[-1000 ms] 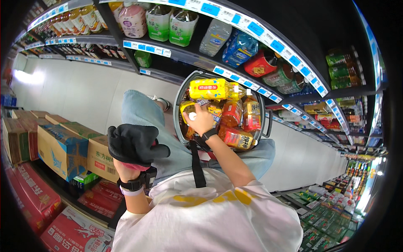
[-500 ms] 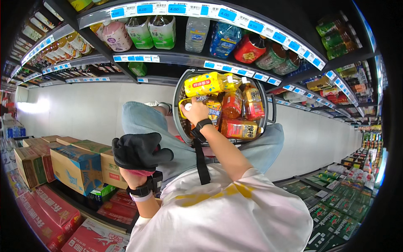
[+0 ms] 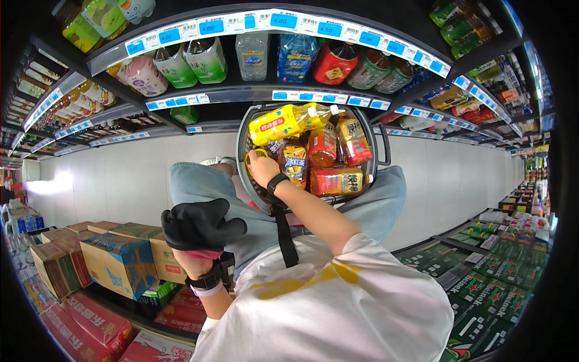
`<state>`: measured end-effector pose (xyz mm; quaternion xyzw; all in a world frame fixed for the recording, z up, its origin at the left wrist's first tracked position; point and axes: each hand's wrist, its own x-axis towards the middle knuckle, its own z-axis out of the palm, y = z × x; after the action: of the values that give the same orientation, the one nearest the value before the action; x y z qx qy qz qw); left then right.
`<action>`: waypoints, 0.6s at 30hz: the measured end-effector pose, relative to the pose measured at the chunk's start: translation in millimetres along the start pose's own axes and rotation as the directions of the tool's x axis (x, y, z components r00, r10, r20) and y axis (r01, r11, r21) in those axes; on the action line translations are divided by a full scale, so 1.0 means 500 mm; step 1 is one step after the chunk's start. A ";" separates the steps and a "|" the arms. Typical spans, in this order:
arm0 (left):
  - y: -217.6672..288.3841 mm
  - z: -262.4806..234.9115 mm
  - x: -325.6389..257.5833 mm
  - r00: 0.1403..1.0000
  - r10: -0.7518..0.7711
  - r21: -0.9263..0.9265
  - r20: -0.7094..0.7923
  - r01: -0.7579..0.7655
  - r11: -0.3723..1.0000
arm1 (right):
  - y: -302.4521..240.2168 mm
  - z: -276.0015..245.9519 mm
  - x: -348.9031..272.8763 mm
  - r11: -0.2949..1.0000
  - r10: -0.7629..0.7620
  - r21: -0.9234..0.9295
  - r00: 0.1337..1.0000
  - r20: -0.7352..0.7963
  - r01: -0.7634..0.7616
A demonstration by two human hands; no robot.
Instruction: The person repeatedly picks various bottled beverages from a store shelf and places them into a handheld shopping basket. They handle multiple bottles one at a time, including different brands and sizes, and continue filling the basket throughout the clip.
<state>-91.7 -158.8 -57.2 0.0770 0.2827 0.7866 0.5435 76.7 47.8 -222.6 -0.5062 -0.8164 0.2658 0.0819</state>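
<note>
My right hand [image 3: 263, 169] reaches into the left side of a grey shopping basket [image 3: 246, 130]. Its fingers are curled by a narrow yellow curved piece [image 3: 261, 152]; what they grip is hidden. Beside the hand lies an orange-labelled iced tea bottle [image 3: 294, 163]. A yellow bottle [image 3: 277, 125] lies across the far side. On the right are a red-labelled bottle [image 3: 322, 146], an amber bottle [image 3: 354, 142] and another lying nearest me [image 3: 338, 181]. My left hand is covered by a black glove-like cloth [image 3: 202, 224] with a pinkish edge, away from the basket; its fingers cannot be made out.
Beyond the basket stands a drinks shelf [image 3: 241, 95] with several large bottles. Cardboard cartons [image 3: 120, 259] and red cases [image 3: 90, 323] are stacked at lower left, green cases [image 3: 482, 308] at lower right. Pale floor [image 3: 120, 166] runs along the shelf.
The view has shifted, so the shelf and basket appear further left. A white cap that showed by my right fingers is out of sight. My left hand keeps its place.
</note>
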 end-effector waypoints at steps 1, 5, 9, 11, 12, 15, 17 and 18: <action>0.000 0.000 -0.001 1.000 0.017 0.059 -0.019 -0.016 0.998 | 0.004 0.009 0.000 1.000 0.027 0.013 1.000 0.013 -0.028; 0.008 0.000 -0.011 0.987 0.070 0.166 -0.144 -0.045 0.985 | 0.019 0.040 0.017 0.992 0.114 0.049 0.992 0.051 -0.116; 0.011 0.011 -0.018 0.997 0.039 0.176 -0.071 -0.026 0.984 | 0.027 0.041 0.029 0.992 0.107 0.053 0.988 0.109 -0.113; 0.010 0.023 -0.018 0.982 0.165 0.561 -0.095 -0.085 0.824 | 0.029 0.021 0.022 0.978 0.103 0.168 0.984 0.143 -0.127; 0.009 0.028 -0.014 0.970 0.240 0.816 -0.032 -0.113 0.567 | 0.032 0.004 0.015 0.967 0.141 0.184 0.970 0.200 -0.179; 0.014 0.043 -0.008 0.970 0.245 0.817 0.000 -0.141 0.559 | 0.052 -0.081 -0.028 0.898 0.137 0.384 0.966 0.221 -0.215; 0.016 0.046 -0.006 0.979 0.199 0.558 -0.031 -0.149 0.817 | 0.091 -0.177 -0.082 0.805 0.043 0.578 0.986 0.163 -0.130; 0.019 0.046 -0.002 0.982 0.187 0.394 -0.032 -0.159 0.905 | 0.116 -0.240 -0.111 0.712 -0.026 0.695 0.984 0.175 -0.104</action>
<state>-89.1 -154.0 -32.8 0.1812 0.4440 0.7619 0.4353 196.6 61.8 -143.6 -0.4295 -0.6476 0.5996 0.1912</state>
